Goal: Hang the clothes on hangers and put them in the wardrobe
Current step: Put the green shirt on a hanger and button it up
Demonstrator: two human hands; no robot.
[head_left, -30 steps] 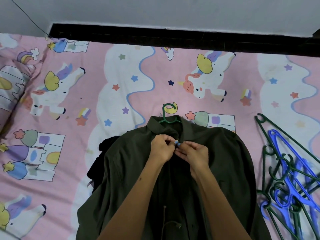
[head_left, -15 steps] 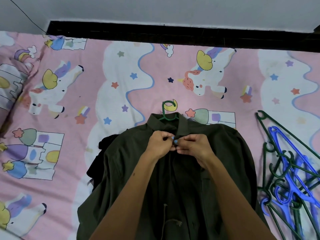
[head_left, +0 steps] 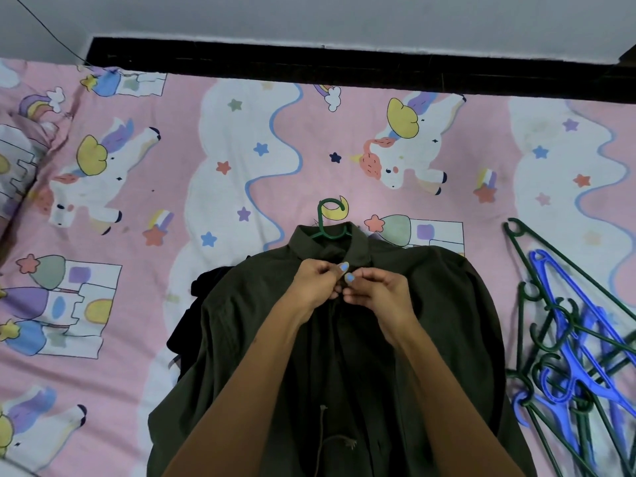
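A dark olive shirt (head_left: pixel 447 321) lies flat on the bed, collar away from me. A green hanger (head_left: pixel 328 222) is inside it, its hook sticking out past the collar. My left hand (head_left: pixel 315 285) and my right hand (head_left: pixel 377 292) meet just below the collar, each pinching the shirt's front placket at the top button. My forearms cover the middle of the shirt. A drawstring shows lower down the front.
The bed carries a pink unicorn-print sheet (head_left: pixel 241 160). A dark garment (head_left: pixel 192 325) pokes out from under the shirt's left side. A tangle of green and blue hangers (head_left: pixel 568 356) lies at the right. A black strip and a grey wall run along the bed's far edge.
Both hands have stayed at the top of the placket, fingers working slightly at the button. The view has shifted a little.
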